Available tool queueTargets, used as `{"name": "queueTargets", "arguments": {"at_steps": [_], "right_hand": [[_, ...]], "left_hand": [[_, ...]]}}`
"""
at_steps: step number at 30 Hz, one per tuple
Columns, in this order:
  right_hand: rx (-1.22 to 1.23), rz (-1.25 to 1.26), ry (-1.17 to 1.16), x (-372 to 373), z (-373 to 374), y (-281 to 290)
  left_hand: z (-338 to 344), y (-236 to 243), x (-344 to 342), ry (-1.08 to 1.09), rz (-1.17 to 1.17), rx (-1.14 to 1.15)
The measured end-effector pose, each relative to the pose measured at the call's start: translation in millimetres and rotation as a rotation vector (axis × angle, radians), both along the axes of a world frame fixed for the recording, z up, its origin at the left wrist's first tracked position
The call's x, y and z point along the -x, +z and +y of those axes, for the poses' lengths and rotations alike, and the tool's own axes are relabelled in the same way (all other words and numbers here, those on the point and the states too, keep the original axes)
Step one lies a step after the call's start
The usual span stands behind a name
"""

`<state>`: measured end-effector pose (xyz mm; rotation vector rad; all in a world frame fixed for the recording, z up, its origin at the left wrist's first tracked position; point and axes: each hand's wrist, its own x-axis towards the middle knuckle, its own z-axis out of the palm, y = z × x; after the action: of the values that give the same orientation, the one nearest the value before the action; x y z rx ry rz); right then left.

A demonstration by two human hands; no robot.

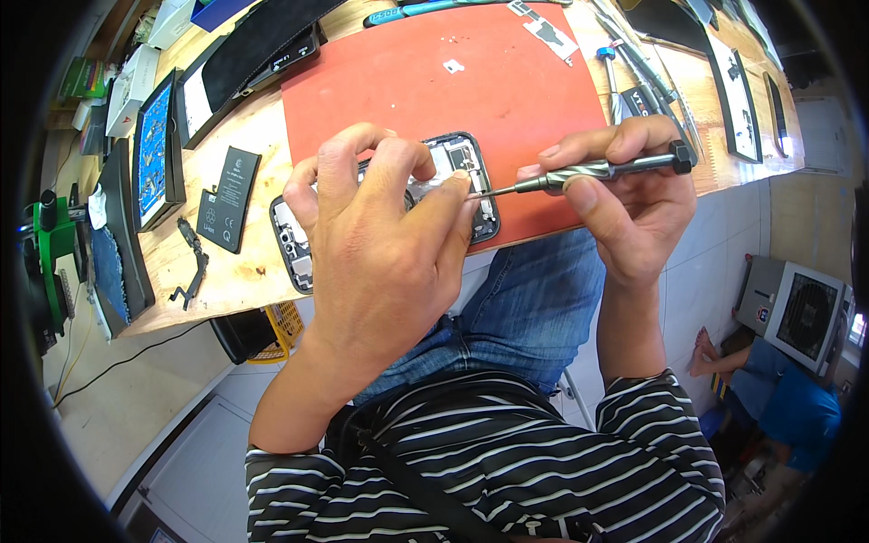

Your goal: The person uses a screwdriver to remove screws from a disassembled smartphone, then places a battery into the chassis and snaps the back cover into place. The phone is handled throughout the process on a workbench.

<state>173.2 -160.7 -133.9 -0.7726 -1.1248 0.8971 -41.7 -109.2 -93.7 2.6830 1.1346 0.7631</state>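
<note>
At the front edge of the wooden surface (244,271), an opened black smartphone frame with exposed internals (462,167) is lain half on a red rubber mat (434,81). It is pinned by the left hand (380,244), whose grip is closed over it. A slim grey metal screwdriver (588,172) is held in the tightly closed grip of the right hand (625,199), its tip at the frame. 1 flat black battery (228,197) is seen nearby, left.

**Opened phone at the mat's near edge**

The opened phone (303,258) lies under my left hand (380,244), partly on the work mat (434,81). My right hand (625,208) holds the screwdriver (588,174) to its right. The battery (228,199) lies left on the bench (226,281).
</note>
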Motion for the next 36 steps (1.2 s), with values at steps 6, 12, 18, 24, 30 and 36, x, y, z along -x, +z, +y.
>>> {"name": "queueTargets", "arguments": {"at_steps": [6, 12, 18, 24, 30, 36], "right_hand": [[0.015, -0.001, -0.034, 2.0, -0.5, 0.3], [0.032, -0.058, -0.071, 0.5, -1.4, 1.0], [0.025, 0.013, -0.073, 2.4, 0.2, 0.3], [-0.002, -0.335, -0.183, -12.5, 8.5, 31.0], [-0.060, -0.632, -0.197, -15.7, 31.7, 59.0], [-0.054, -0.672, -0.123, -7.5, 48.2, 64.6]], "left_hand": [[0.6, -0.1, -0.4, -0.003, -0.009, 0.002], [1.6, -3.0, -1.1, -0.017, -0.008, -0.006], [0.9, -2.2, -0.3, -0.002, -0.009, -0.012], [-1.0, -1.9, 1.7, -0.007, 0.012, 0.005], [-1.6, -4.4, 1.7, -0.044, 0.021, -0.029], [-5.6, 0.9, 2.3, -0.023, 0.064, 0.012]]}}
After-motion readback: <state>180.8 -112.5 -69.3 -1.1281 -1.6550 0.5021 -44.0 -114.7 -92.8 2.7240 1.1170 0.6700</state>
